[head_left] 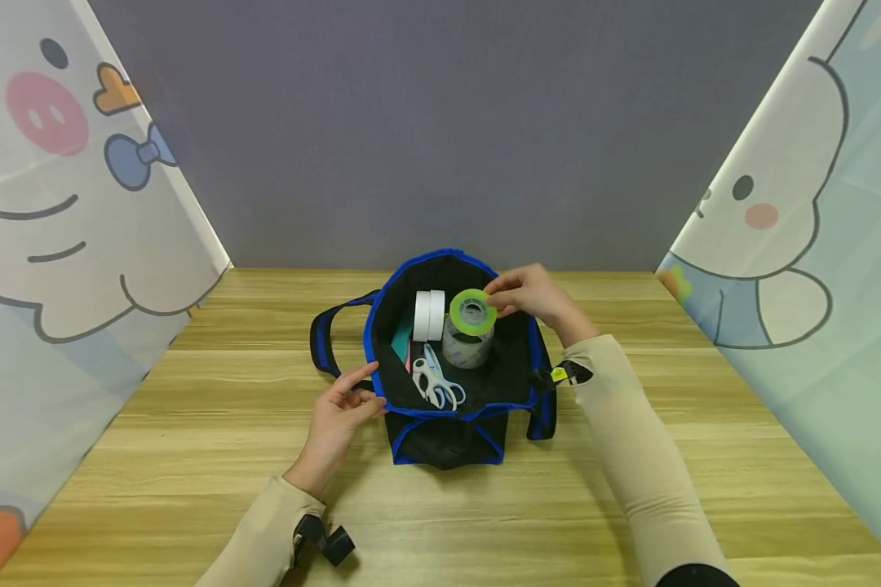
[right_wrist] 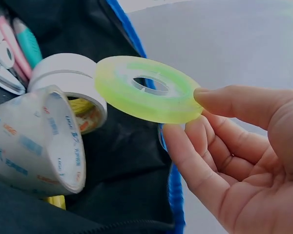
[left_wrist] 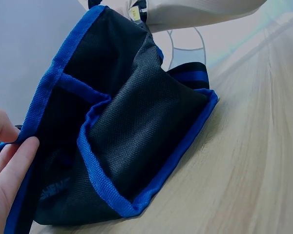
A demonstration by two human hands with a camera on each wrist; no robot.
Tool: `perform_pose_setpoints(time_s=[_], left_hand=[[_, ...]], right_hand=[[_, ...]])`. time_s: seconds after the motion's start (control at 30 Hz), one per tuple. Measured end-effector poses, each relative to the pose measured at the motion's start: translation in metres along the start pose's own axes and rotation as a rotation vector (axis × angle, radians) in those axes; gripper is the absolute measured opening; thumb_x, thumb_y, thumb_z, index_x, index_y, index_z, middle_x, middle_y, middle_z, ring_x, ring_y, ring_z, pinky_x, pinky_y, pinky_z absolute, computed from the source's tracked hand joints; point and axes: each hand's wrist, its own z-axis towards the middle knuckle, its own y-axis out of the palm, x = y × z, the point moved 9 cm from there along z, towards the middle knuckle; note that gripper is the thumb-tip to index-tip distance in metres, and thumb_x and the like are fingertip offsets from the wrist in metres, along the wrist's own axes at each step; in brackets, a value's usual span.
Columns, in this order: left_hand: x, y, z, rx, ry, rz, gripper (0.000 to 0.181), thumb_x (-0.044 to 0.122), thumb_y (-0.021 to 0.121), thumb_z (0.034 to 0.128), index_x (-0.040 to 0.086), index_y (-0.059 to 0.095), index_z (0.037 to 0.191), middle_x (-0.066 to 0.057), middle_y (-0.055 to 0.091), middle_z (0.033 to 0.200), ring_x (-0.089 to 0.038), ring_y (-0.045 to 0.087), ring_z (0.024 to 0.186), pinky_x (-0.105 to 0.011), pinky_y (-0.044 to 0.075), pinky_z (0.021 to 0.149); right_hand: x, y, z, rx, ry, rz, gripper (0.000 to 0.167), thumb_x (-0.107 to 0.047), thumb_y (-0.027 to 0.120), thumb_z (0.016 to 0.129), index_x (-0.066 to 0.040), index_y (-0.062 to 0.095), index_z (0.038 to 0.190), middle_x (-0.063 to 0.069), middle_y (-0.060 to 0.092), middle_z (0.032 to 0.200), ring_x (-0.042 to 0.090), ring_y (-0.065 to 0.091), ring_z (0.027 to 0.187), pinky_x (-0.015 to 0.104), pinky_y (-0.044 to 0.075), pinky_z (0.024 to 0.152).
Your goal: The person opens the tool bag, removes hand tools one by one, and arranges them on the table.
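A black fabric tool bag [head_left: 440, 440] with blue trim stands with its mouth spread wide. My right hand [head_left: 532, 297] pinches a thin yellow-green tape roll [right_wrist: 149, 90] between thumb and fingers, over the bag's mouth. Below that roll, inside the bag, sits a wide clear tape roll [right_wrist: 34, 141] with printed lettering. Beside it are white tape rolls [head_left: 429, 315] and white-handled scissors [head_left: 435, 381]. At the bag's near left rim, my left hand [head_left: 345, 420] pinches the blue edge between thumb and fingers.
The bag's left strap handle [head_left: 323, 338] loops out over the wooden table [head_left: 227, 440]. Inside, a teal-handled tool [right_wrist: 28, 43] and a pink one [right_wrist: 14, 46] lean by the scissors. A grey panel [head_left: 448, 130] rises behind; printed cartoon sheets [head_left: 778, 244] flank both sides.
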Motion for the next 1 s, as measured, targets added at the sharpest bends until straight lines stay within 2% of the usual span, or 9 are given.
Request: perform_pose_setpoints(time_s=[0.27, 0.5, 0.77, 0.9, 1.0], left_hand=[[-0.001, -0.001, 0.001, 0.006, -0.011, 0.001, 0.057, -0.024, 0.057, 0.0817, -0.017, 0.046, 0.137, -0.008, 0.058, 0.099, -0.01, 0.065, 0.075, -0.032, 0.062, 0.071], [0.0, -0.001, 0.0, 0.01, -0.001, -0.001, 0.057, -0.024, 0.057, 0.0811, -0.017, 0.047, 0.137, -0.007, 0.058, 0.098, -0.01, 0.065, 0.075, -0.032, 0.062, 0.071], [0.0, 0.0, 0.0, 0.018, -0.004, 0.0, 0.057, -0.025, 0.058, 0.0806, -0.018, 0.047, 0.136, -0.009, 0.054, 0.104, -0.009, 0.063, 0.078, -0.029, 0.062, 0.071], [0.002, 0.0, -0.001, 0.013, 0.006, -0.005, 0.055, -0.024, 0.06, 0.0814, -0.017, 0.049, 0.135, -0.003, 0.062, 0.092, -0.01, 0.064, 0.077, -0.03, 0.062, 0.071], [0.001, -0.001, 0.0, 0.012, 0.002, -0.001, 0.057, -0.023, 0.06, 0.0816, -0.016, 0.048, 0.137, -0.002, 0.065, 0.094, -0.009, 0.064, 0.077, -0.031, 0.062, 0.071]], right_hand=[[0.007, -0.027, -0.003, 0.085, 0.0, 0.104, 0.028, 0.002, 0.066, 0.091, 0.019, 0.063, 0.113, 0.002, 0.068, 0.09, 0.013, 0.066, 0.072, 0.04, 0.062, 0.078], [0.013, -0.048, -0.011, 0.17, 0.015, 0.266, 0.024, 0.005, 0.063, 0.093, 0.018, 0.061, 0.113, -0.001, 0.068, 0.086, 0.012, 0.068, 0.069, 0.025, 0.061, 0.07], [0.023, -0.073, -0.023, 0.249, 0.001, 0.376, 0.015, 0.005, 0.062, 0.094, 0.013, 0.063, 0.107, 0.002, 0.066, 0.089, 0.013, 0.068, 0.075, 0.024, 0.061, 0.071], [0.032, -0.084, -0.028, 0.291, 0.005, 0.425, 0.009, 0.005, 0.062, 0.094, 0.007, 0.067, 0.102, 0.003, 0.066, 0.089, 0.013, 0.069, 0.074, 0.024, 0.061, 0.07], [0.041, -0.091, -0.031, 0.325, 0.012, 0.475, 0.01, 0.005, 0.063, 0.093, -0.001, 0.07, 0.094, 0.003, 0.066, 0.087, 0.013, 0.068, 0.071, 0.023, 0.061, 0.069]])
